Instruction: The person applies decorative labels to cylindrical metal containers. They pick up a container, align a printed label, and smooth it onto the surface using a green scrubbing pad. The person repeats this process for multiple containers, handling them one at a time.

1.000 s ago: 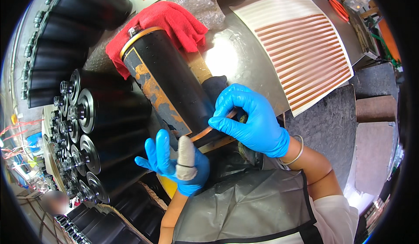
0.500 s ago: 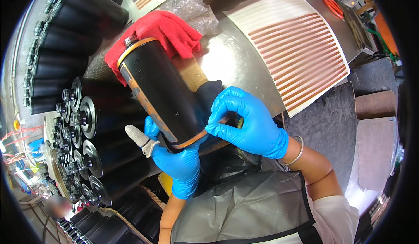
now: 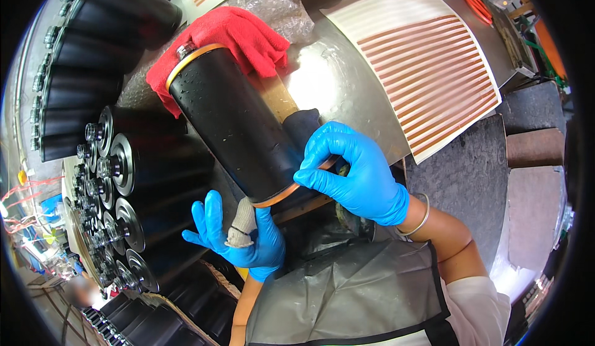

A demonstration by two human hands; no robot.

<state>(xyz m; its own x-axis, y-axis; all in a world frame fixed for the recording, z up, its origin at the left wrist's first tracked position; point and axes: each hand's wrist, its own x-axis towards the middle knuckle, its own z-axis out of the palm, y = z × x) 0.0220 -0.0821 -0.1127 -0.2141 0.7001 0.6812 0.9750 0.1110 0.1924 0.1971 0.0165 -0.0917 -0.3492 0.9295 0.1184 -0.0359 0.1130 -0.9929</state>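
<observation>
Black cylinder [image 3: 232, 123], orange band [image 3: 276, 196] at near end; left hand [image 3: 255, 247] — fingers spread, just beside band; right hand [image 3: 362, 175] — grip pinched together at band, contents unclear.

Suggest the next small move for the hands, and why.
I'd probably smooth the orange band with the left hand, using its cloth-covered finger: that finger sits beside the band's visible left end, and the right hand is at the near rim of the black cylinder.

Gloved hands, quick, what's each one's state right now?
Left hand: open, beside the black cylinder.
Right hand: pinch-shaped at its near orange rim; grip can't be told.
</observation>
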